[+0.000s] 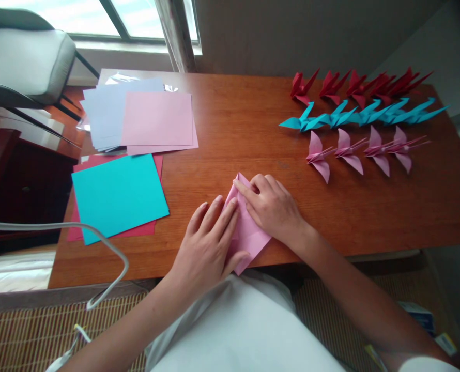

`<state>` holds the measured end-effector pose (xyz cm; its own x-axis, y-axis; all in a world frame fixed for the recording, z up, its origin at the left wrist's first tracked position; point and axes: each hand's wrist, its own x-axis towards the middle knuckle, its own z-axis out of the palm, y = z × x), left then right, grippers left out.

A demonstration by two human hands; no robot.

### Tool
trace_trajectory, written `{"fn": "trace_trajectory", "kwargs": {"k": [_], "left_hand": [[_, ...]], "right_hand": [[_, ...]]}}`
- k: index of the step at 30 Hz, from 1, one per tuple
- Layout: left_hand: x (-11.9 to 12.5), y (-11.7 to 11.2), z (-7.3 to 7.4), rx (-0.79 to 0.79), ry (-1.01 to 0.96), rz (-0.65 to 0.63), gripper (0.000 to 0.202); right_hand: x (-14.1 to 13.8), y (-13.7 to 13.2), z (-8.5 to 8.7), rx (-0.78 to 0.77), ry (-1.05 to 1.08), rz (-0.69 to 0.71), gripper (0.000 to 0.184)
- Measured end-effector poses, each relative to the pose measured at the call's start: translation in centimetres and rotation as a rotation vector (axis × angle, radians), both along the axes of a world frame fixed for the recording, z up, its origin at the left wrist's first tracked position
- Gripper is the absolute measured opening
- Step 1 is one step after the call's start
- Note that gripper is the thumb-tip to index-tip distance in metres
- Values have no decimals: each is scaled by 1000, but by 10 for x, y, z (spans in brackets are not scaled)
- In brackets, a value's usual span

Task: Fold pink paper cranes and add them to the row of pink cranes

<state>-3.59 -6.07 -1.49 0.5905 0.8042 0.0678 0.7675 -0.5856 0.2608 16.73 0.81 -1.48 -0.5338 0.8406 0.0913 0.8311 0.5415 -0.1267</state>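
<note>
Turquoise paper (119,196) is lying over red paper (147,228) at middle left. Near the centre, the left hand (210,232) is resting on folded pink paper (249,232), palm down, fingers slightly apart. The right hand (274,205) is touching that paper's top tip with its forefinger; whether it is pinching, I cannot tell. Origami cranes (336,120) in pink, blue and red are sitting in rows at upper right.

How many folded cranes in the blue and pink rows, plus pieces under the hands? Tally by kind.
Blue cranes: 5
Pink cranes: 4
Part-folded pink paper, under left hand and right hand: 1
Total: 10
</note>
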Motion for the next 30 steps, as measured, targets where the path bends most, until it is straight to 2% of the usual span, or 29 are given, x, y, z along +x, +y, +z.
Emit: {"fn": "trace_trajectory", "kwargs": {"k": [20, 30], "left_hand": [[-11, 9, 0, -53, -18, -106, 83], [-14, 11, 3, -64, 8, -134, 78]], "right_hand": [[2, -1, -2, 10, 2, 12, 47], [1, -1, -2, 15, -8, 3, 50]]}}
